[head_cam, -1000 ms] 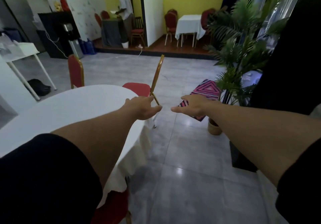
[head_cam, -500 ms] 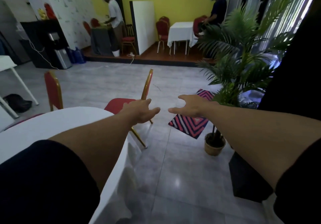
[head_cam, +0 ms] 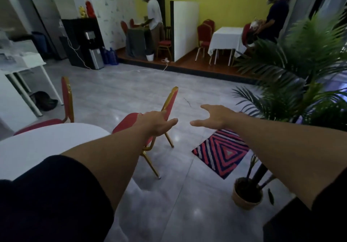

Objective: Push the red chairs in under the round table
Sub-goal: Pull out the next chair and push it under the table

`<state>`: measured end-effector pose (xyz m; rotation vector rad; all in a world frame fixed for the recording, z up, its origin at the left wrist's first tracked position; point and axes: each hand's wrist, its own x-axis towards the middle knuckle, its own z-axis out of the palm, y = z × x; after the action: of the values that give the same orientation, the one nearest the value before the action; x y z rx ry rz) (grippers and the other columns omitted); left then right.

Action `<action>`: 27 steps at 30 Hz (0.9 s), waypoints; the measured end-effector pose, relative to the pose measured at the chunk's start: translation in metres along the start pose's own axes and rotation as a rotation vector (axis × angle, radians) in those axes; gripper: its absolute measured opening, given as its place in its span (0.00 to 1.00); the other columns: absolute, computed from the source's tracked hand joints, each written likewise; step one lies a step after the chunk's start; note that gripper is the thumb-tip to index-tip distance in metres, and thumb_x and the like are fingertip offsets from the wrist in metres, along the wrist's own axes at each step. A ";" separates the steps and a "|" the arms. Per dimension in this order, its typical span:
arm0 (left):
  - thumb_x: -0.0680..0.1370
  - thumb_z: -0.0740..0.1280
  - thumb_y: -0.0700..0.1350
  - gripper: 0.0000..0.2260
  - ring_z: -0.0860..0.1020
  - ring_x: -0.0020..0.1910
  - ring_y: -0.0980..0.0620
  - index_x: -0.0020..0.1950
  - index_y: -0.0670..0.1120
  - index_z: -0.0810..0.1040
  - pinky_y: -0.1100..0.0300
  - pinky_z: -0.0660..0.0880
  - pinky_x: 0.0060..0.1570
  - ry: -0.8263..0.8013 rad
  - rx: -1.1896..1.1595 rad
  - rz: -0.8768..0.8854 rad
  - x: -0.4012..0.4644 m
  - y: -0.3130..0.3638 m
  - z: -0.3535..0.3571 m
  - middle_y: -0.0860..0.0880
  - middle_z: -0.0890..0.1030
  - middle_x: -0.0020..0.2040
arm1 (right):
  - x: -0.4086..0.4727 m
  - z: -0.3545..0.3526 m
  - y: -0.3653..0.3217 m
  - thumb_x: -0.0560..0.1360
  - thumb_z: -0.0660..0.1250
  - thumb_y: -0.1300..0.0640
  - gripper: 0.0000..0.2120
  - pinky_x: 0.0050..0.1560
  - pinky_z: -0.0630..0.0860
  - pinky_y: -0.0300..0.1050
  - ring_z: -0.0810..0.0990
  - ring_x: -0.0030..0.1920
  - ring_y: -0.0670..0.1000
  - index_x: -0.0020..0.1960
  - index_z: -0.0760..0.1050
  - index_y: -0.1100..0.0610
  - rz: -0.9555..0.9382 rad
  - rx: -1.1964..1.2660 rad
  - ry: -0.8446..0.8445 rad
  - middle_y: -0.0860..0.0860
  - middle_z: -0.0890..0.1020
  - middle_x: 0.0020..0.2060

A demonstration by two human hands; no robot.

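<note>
The round table [head_cam: 48, 144] with a white cloth fills the lower left. A red chair with a gold frame [head_cam: 170, 104] stands at its right edge, seat facing the table and mostly outside it. My left hand [head_cam: 159, 122] reaches out over that chair's seat, close to the base of its backrest, fingers spread and holding nothing. My right hand [head_cam: 212, 117] is stretched out to the right of the backrest, open and apart from it. A second red chair [head_cam: 66, 99] stands at the table's far side, its seat partly under the cloth.
A potted palm [head_cam: 293, 76] in a tan pot [head_cam: 246, 198] stands close on the right beside a striped mat [head_cam: 223, 151]. A white side table [head_cam: 24, 67] is at the left. Two people work at the raised area in the back. Grey floor lies ahead.
The view has drawn back and tilted up; the near chair now shows farther from the table with its legs visible. Both hands stay stretched out and open.
</note>
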<state>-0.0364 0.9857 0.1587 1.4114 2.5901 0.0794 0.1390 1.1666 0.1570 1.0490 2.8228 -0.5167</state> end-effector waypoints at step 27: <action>0.70 0.47 0.82 0.51 0.66 0.79 0.36 0.86 0.52 0.55 0.34 0.65 0.74 -0.096 -0.183 -0.208 0.412 -0.039 0.010 0.42 0.64 0.84 | 0.425 -0.055 0.062 0.69 0.77 0.31 0.57 0.80 0.60 0.56 0.58 0.83 0.57 0.86 0.50 0.49 -0.193 -0.015 -0.196 0.51 0.57 0.85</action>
<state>-0.2844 1.3087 0.0850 1.0532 2.5593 0.2083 -0.1419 1.4918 0.1078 0.6844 2.7608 -0.5790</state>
